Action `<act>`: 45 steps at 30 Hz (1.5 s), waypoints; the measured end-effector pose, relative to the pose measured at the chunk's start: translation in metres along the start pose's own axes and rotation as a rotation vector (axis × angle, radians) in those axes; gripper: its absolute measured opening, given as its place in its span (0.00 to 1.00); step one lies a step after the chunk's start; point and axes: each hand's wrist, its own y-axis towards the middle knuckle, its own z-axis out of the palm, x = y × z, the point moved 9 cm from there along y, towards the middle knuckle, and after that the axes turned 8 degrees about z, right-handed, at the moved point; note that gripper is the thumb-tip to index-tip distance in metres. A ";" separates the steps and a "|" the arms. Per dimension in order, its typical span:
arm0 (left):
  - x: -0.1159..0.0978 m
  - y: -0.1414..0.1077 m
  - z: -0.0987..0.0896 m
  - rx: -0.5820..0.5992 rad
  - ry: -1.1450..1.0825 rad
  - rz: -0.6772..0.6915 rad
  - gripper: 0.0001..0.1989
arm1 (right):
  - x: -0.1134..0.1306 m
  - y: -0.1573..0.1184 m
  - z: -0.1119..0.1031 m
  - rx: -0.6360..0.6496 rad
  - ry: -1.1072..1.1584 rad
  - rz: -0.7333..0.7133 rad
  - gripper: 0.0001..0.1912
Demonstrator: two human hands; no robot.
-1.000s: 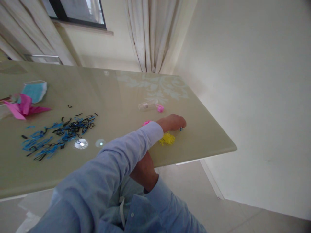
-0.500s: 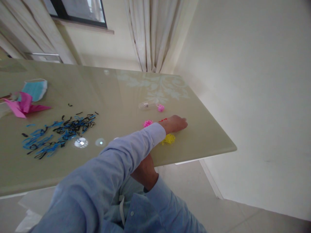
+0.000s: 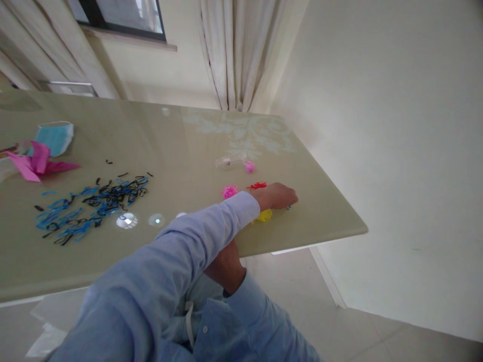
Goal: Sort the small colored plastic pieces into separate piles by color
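My left hand (image 3: 279, 196) reaches across to the right end of the table, back upward, its fingers curled down and closed. A small blue bit (image 3: 289, 207) shows by its fingertips; whether it is held or lying there is unclear. Around the hand are a bunch of red rubber bands (image 3: 258, 185), a pink bunch (image 3: 230, 191) and a yellow bunch (image 3: 264, 216) partly behind the wrist. My right hand (image 3: 226, 264) is at the table's front edge, under my left forearm, which hides its fingers.
A clear tube (image 3: 231, 160) and a pink ball-like bundle (image 3: 249, 167) lie beyond my left hand. Black and blue rubber bands (image 3: 113, 196) are scattered leftward. Further left are a pink folded-paper piece (image 3: 39, 161) and a blue face mask (image 3: 56, 138). A wall (image 3: 396, 176) stands right.
My left hand has shifted slightly right and toward me, uncovering more of the red bands. A blue bit now shows at its fingertips. My right hand has stayed put.
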 end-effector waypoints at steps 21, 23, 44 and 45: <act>0.010 -0.045 -0.028 -0.056 -0.047 -0.052 0.10 | -0.014 0.006 -0.006 0.152 0.133 0.049 0.06; 0.009 -0.060 -0.033 -0.081 -0.049 -0.060 0.11 | -0.015 0.007 -0.011 0.128 0.204 0.062 0.06; -0.026 -0.381 0.014 -1.039 -0.466 -0.858 0.10 | -0.019 0.031 -0.031 0.145 0.607 0.226 0.06; -0.029 -0.388 0.020 -1.020 -0.482 -0.862 0.10 | -0.016 0.036 -0.033 0.139 0.612 0.226 0.06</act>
